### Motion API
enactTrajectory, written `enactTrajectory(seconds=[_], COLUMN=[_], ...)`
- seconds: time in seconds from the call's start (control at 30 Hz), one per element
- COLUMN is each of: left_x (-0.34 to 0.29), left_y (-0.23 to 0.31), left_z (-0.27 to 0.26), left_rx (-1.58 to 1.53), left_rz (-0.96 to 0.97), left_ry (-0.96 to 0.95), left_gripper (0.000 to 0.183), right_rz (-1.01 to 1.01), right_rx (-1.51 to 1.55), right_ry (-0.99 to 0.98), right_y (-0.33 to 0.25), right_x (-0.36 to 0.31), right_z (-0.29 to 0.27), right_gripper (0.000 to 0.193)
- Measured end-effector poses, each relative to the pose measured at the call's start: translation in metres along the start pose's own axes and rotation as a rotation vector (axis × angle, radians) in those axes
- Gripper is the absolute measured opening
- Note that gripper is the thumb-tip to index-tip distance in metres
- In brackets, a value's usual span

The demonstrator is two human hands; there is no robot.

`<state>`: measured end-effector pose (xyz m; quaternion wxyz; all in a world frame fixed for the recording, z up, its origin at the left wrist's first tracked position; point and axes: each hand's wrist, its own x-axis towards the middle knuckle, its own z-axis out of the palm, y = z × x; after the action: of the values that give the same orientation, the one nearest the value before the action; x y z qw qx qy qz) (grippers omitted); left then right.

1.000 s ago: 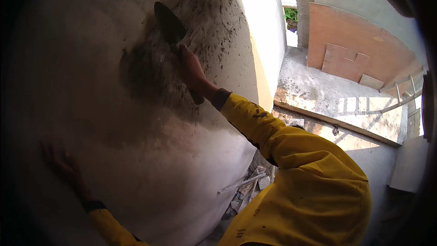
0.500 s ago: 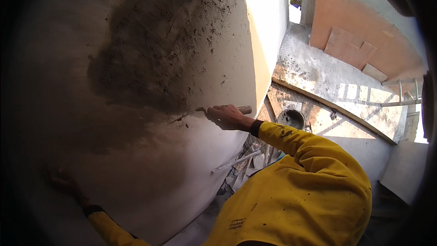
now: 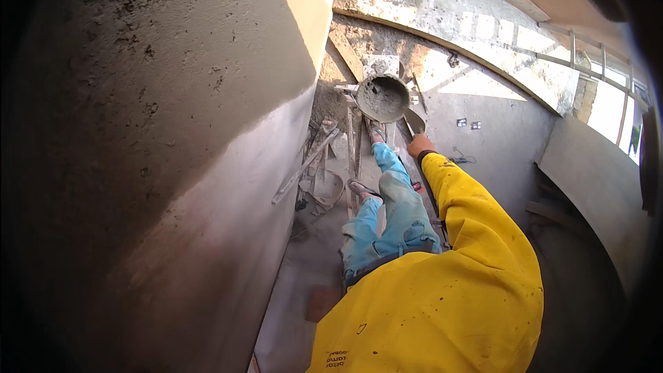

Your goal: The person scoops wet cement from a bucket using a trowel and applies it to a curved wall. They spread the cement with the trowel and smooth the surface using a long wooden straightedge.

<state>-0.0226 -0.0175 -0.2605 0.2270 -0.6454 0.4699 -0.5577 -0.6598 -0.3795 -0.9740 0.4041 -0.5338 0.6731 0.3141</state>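
My right hand (image 3: 420, 145) is closed around the handle of a trowel (image 3: 414, 121), its blade pointing away from me. The blade is beside the near right rim of a round mortar pan (image 3: 362, 102); I cannot tell whether they touch. Grey wet mortar (image 3: 384, 99) lies in the pan. My left hand is out of the picture. Along the left side stands a wall (image 3: 228, 186), partly covered with darker, rough, damp plaster (image 3: 186, 76).
Below me are wooden boards (image 3: 350, 141), a long strip (image 3: 304, 166) leaning near the wall, and a second round pan (image 3: 324, 190). A raised concrete ledge (image 3: 442, 14) runs across the far side. At the right are a ladder (image 3: 587, 62) and a pale sheet (image 3: 594, 186).
My right hand has moved with the trowel from the plastered wall down and right to the mortar pan. My left hand has left the picture. The view has swung toward the floor.
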Motion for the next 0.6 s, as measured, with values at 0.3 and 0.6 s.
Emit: enactTrajectory(seconds=[0.3,0.6], left_x=[-0.014,0.004], left_y=[0.165,0.191], left_z=[0.061,0.082], left_rx=[-0.188,-0.207], left_rz=[0.098,0.116], left_ry=[-0.183,-0.216], left_gripper=[0.048,0.051], right_rz=[0.217,-0.080], right_rx=[0.146,0.246], right_ry=[0.126,0.113], right_y=[-0.060,-0.082], right_x=[0.236,0.299], right_z=[0.090,0.176], right_gripper=[0.047,0.051])
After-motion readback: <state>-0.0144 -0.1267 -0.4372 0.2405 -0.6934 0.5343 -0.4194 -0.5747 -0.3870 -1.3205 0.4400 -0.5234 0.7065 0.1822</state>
